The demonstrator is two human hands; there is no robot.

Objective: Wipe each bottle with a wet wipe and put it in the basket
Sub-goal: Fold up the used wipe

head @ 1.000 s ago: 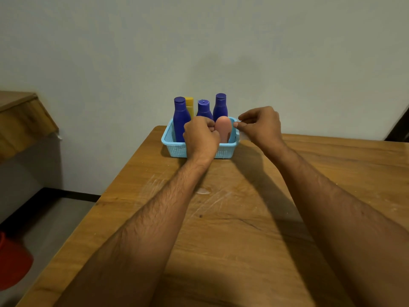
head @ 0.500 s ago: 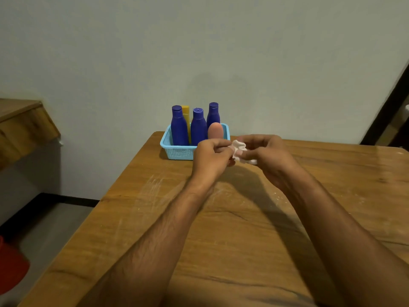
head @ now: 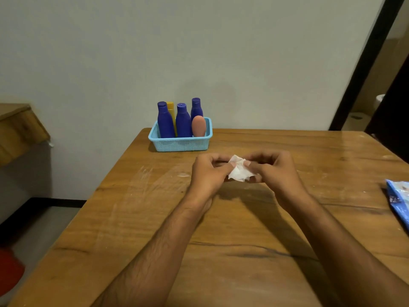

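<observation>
A light blue basket stands at the table's far left corner. In it stand three dark blue bottles, a yellow bottle behind them and a pink bottle at the front right. My left hand and my right hand meet over the table a little nearer than the basket. Both pinch a crumpled white wet wipe between them.
A blue wipe packet lies at the table's right edge. The wooden table ends at a wall behind the basket. A wooden shelf is at the left, a red object on the floor below, a doorway at the far right.
Both hands drew back from the basket toward me, leaving the pink bottle standing in it. The wipe now sits between both hands. The view shifted right, showing the blue packet.
</observation>
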